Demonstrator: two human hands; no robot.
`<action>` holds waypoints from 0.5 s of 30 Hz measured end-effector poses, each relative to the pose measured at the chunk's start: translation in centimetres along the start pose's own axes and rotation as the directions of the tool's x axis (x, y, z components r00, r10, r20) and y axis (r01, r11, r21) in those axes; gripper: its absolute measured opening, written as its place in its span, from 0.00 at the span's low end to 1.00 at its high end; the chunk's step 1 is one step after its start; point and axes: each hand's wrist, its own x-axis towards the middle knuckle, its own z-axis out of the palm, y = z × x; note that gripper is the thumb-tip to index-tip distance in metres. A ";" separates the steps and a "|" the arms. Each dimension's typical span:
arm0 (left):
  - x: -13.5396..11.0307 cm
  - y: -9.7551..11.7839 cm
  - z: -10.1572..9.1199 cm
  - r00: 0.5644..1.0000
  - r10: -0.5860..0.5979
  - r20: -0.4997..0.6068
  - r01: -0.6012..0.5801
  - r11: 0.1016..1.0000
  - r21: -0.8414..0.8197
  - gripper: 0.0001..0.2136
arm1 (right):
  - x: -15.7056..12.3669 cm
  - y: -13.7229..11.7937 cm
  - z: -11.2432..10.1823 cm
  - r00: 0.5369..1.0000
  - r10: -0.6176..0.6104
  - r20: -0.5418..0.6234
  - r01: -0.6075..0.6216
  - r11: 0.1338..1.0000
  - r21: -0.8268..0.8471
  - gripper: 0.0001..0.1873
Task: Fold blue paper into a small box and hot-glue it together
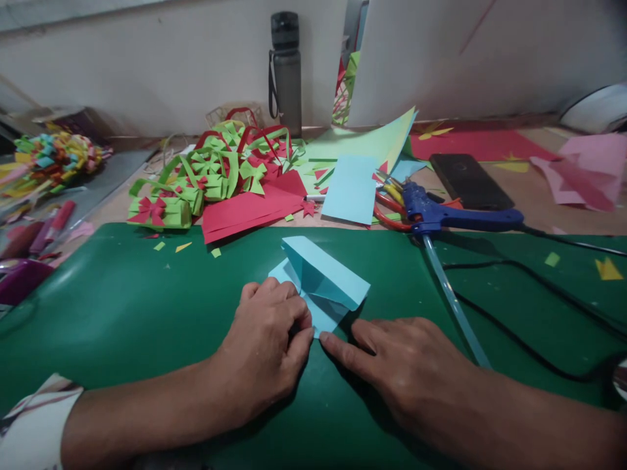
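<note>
Left hand (269,326): at 8 o'clock, thumb and fingers clamped on the near-left side of the folded blue paper (337,267), which serves as dial centre, 12 pointing away from the person. Right hand (404,365): at 4 o'clock, gripping nothing, one digit extended to the paper's near corner, the others curled; the two hands just apart.

Folded blue paper: one piece, on the green mat (147,313), creased, a broad flap standing raised toward 1 o'clock.

Glue gun (441,212): blue, at 2 o'clock, on the mat's far edge; translucent glue stick (453,294) projecting from it toward 5 o'clock.

Blue sheet (350,189): flat, near 12 o'clock, on the counter (526,189) behind the mat.

Red sheets (252,212): stacked, at 10 to 11 o'clock.

Paper baskets (161,214): lime green, several, heaped beyond the red sheets, with red bows.

Bottle (287,85): dark grey, upright, between 11 and 12 o'clock, before the wall.

Phone (470,181): dark, lying flat, at 2 o'clock, beyond the glue gun.

Pink paper (588,166): crumpled, between 2 and 3 o'clock, farther out.
</note>
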 end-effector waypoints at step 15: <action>-0.4 -0.9 -0.2 0.998 -0.047 -0.028 0.044 0.992 -0.122 0.06 | 0.3 0.0 -0.3 0.998 -0.043 0.046 0.044 0.999 -0.019 0.26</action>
